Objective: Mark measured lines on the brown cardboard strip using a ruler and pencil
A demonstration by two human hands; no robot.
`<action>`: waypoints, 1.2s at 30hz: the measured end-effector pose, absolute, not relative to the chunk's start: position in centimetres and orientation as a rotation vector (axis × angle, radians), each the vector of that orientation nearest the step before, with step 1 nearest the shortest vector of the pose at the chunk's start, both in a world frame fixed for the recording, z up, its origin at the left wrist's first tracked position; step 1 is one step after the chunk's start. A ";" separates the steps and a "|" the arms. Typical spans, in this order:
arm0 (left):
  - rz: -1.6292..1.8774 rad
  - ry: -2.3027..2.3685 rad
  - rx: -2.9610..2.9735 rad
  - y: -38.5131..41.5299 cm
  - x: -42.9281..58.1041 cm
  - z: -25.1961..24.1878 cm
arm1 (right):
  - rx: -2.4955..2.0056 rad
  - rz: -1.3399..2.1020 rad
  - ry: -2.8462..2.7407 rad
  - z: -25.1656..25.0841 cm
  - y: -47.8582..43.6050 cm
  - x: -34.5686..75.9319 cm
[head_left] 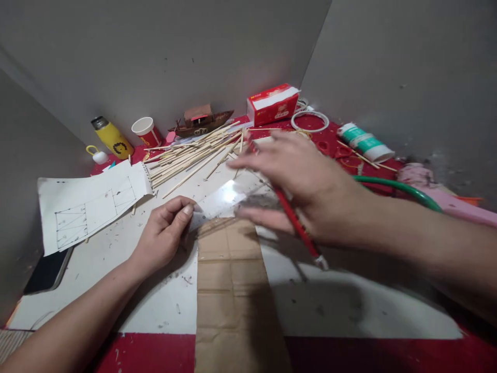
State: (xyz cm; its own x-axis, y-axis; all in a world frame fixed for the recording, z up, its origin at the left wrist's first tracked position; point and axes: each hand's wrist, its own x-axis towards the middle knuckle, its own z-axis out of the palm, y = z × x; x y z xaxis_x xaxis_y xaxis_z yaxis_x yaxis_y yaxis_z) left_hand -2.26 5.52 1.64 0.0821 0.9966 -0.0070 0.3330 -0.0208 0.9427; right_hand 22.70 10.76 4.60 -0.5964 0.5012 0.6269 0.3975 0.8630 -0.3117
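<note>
My left hand (165,234) pinches the near-left corner of a clear plastic sheet (229,199) that lies over the top end of a brown cardboard strip (235,290). My right hand (298,181) hovers over the sheet, blurred by motion, with its fingers stretched toward the left. A red pencil (298,225) runs under its palm, held between the fingers, with its metal end sticking out toward me. Just beyond the sheet lies a pile of thin wooden sticks (190,155).
A white board (155,305) covers the red table. A drawing sheet (85,204) and a dark phone (48,272) lie at left. At the back stand a yellow bottle (112,139), paper cup (146,132), model boat (200,122), tissue box (272,103), tape ring (309,120), glue tube (365,142) and green hose (399,189).
</note>
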 end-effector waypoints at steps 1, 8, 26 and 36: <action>0.948 1.382 1.519 5.4 -2.2 1.6 | -0.615 0.133 -2.415 4.3 10.7 22.6; 0.907 1.384 1.538 5.1 -1.9 1.6 | -0.605 0.301 -2.689 2.8 11.5 22.3; 0.689 1.453 1.421 5.6 -2.4 1.2 | -0.986 0.536 -2.423 2.1 12.4 22.2; 1.009 1.261 1.060 4.9 -1.6 1.6 | -0.856 1.045 -2.234 1.8 11.3 21.5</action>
State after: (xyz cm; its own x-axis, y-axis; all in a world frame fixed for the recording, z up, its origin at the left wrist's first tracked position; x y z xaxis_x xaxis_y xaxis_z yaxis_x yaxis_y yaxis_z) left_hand -1.55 4.91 1.62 0.0544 0.9733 -0.2229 -0.0043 0.2234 0.9747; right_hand 21.52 11.34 1.83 -0.6623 0.7251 0.1887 0.3202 0.5015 -0.8037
